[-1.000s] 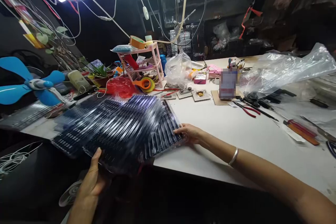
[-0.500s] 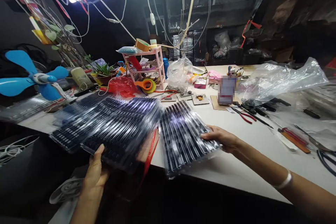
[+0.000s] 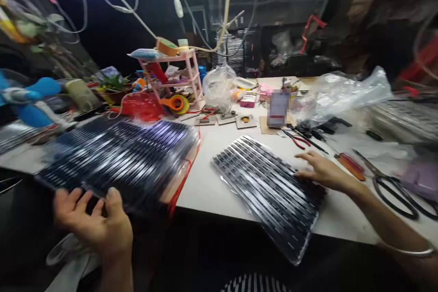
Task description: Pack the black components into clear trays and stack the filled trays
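Note:
A clear plastic tray with rows of dark strips (image 3: 263, 187) lies slantwise on the white table, its near corner jutting past the front edge. My right hand (image 3: 320, 171) is at its right side, fingers apart; whether they touch the tray is hard to tell. To the left, several similar dark ribbed trays (image 3: 137, 155) overlap in a spread stack. Palm up, my left hand (image 3: 96, 223) is in front of that stack's near edge with its fingers spread, holding nothing. A red ribbon (image 3: 185, 178) trails down at the stack's right side.
Scissors (image 3: 390, 187), a red-and-orange handled tool (image 3: 351, 166) and red-handled pliers (image 3: 297, 139) lie on the right. A pink rack (image 3: 178, 77) stands at the back beside tape. A blue fan (image 3: 30, 98) is at left; clear plastic sheeting (image 3: 342, 93) sits back right.
The single tray has moved right, away from the stack, and now lies turned on the table. My right hand's fingers have spread. My left hand has come off the stack and opened.

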The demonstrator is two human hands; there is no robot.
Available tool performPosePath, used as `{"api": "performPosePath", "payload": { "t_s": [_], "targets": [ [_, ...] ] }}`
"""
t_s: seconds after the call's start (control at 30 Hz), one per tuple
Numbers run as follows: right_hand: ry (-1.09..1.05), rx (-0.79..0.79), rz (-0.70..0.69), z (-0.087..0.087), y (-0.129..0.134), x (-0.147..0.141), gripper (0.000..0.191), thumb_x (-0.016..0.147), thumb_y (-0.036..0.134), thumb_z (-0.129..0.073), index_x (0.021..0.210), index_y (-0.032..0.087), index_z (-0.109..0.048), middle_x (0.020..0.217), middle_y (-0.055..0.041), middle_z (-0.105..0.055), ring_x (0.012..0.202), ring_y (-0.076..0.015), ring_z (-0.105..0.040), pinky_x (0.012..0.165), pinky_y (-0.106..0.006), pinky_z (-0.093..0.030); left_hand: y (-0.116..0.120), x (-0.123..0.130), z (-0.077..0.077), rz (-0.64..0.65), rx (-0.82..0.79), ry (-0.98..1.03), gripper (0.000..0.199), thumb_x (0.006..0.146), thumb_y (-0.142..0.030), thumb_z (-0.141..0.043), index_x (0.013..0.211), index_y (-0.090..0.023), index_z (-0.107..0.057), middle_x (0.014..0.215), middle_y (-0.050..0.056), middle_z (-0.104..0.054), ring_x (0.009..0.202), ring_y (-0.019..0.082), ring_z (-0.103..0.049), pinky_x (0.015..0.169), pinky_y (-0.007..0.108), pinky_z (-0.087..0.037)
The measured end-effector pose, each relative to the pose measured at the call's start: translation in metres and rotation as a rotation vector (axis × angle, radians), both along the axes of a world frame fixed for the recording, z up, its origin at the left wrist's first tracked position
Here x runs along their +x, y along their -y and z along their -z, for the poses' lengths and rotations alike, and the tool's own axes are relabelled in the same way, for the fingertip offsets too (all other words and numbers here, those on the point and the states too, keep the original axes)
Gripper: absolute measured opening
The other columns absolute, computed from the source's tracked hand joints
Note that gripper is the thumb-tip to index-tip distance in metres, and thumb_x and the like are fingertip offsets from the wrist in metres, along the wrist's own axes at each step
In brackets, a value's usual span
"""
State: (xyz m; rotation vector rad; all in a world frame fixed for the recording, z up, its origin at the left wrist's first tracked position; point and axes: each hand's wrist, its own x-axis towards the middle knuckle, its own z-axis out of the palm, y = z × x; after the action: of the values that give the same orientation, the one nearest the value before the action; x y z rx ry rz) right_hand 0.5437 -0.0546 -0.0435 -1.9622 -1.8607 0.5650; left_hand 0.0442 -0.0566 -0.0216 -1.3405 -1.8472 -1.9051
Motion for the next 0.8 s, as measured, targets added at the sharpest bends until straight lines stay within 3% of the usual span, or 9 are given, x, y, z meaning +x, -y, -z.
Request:
{"api": "performPosePath", "payload": {
  "t_s": [0.07,0.13,0.2,0.3,0.4,0.47,0.57,0.7,0.8],
  "targets": [
    [0.073,0.178,0.145,0.002,0.016,-0.017,0.051,0.082,0.042,-0.056,0.127,0.019,-0.053,0.130,-0.0181,-0.050,0.117,-0.0369,-0.046,0.094,-0.058,-0.035,-0.013,0.039,-0.008,0.288,-0.049,-0.098,0.055,0.080,-0.033,-0.061,0.131,-0.021,-0.045,0.131,0.012,-0.049,0.117,0.027,-0.050,0.094,0.045,-0.045],
    [0.156,0.413,0.253,0.008,0.042,-0.037,0.045,0.086,0.044,-0.051,0.126,0.021,-0.053,0.131,-0.0161,-0.048,0.120,-0.0362,-0.044,0.094,-0.059,-0.035,-0.038,0.078,-0.009,0.563,-0.242,-0.238,0.035,0.083,-0.035,-0.055,0.115,-0.020,-0.058,0.116,0.008,-0.059,0.109,0.024,-0.055,0.097,0.042,-0.042],
    [0.152,0.535,0.332,0.019,0.073,-0.057,0.043,0.088,0.046,-0.048,0.123,0.022,-0.054,0.127,-0.0152,-0.050,0.116,-0.0347,-0.048,0.092,-0.056,-0.040,-0.070,0.114,-0.002,0.808,-0.393,-0.319,0.029,0.084,-0.034,-0.051,0.105,-0.018,-0.063,0.110,0.009,-0.062,0.107,0.023,-0.056,0.099,0.040,-0.040],
    [0.114,0.495,0.387,0.044,0.115,-0.082,0.043,0.089,0.047,-0.044,0.124,0.023,-0.052,0.131,-0.0158,-0.048,0.118,-0.0355,-0.049,0.092,-0.057,-0.041,-0.113,0.156,0.015,0.977,-0.524,-0.377,0.024,0.078,-0.028,-0.057,0.096,-0.018,-0.068,0.105,0.009,-0.066,0.102,0.023,-0.059,0.097,0.037,-0.041],
    [0.037,0.399,0.299,0.062,0.131,-0.093,0.046,0.091,0.045,-0.041,0.129,0.021,-0.050,0.144,-0.0178,-0.037,0.126,-0.0356,-0.042,0.097,-0.055,-0.040,-0.134,0.176,0.029,1.032,-0.621,-0.378,0.025,0.073,-0.024,-0.059,0.095,-0.020,-0.071,0.102,0.008,-0.067,0.097,0.024,-0.061,0.095,0.036,-0.043],
    [-0.017,0.308,0.229,0.063,0.125,-0.090,0.047,0.093,0.040,-0.038,0.133,0.017,-0.048,0.150,-0.0178,-0.027,0.135,-0.0363,-0.030,0.102,-0.055,-0.034,-0.131,0.174,0.034,1.013,-0.660,-0.345,0.025,0.072,-0.025,-0.058,0.094,-0.021,-0.071,0.099,0.007,-0.066,0.096,0.024,-0.061,0.095,0.037,-0.042],
    [-0.123,0.182,0.107,0.053,0.094,-0.072,0.047,0.093,0.029,-0.037,0.136,0.013,-0.046,0.152,-0.0161,-0.022,0.140,-0.0349,-0.014,0.109,-0.057,-0.022,-0.105,0.150,0.039,0.947,-0.674,-0.277,0.027,0.071,-0.033,-0.058,0.092,-0.022,-0.072,0.093,0.007,-0.065,0.094,0.026,-0.060,0.097,0.039,-0.041],
    [-0.186,0.190,0.033,0.035,0.054,-0.052,0.043,0.090,0.018,-0.038,0.131,0.016,-0.052,0.148,-0.0109,-0.035,0.138,-0.0245,-0.026,0.112,-0.044,-0.023,-0.056,0.106,0.049,0.886,-0.638,-0.181,0.032,0.064,-0.040,-0.062,0.091,-0.026,-0.072,0.088,0.008,-0.065,0.092,0.032,-0.060,0.098,0.049,-0.041],
    [-0.172,0.231,0.104,0.030,0.057,-0.054,0.043,0.088,0.015,-0.040,0.128,0.014,-0.055,0.146,-0.0123,-0.039,0.134,-0.0227,-0.035,0.110,-0.040,-0.028,-0.043,0.093,0.060,0.858,-0.606,0.102,0.025,0.054,-0.036,-0.072,0.078,-0.042,-0.070,0.099,-0.002,-0.067,0.109,0.030,-0.056,0.102,0.041,-0.041]
  ]
}}
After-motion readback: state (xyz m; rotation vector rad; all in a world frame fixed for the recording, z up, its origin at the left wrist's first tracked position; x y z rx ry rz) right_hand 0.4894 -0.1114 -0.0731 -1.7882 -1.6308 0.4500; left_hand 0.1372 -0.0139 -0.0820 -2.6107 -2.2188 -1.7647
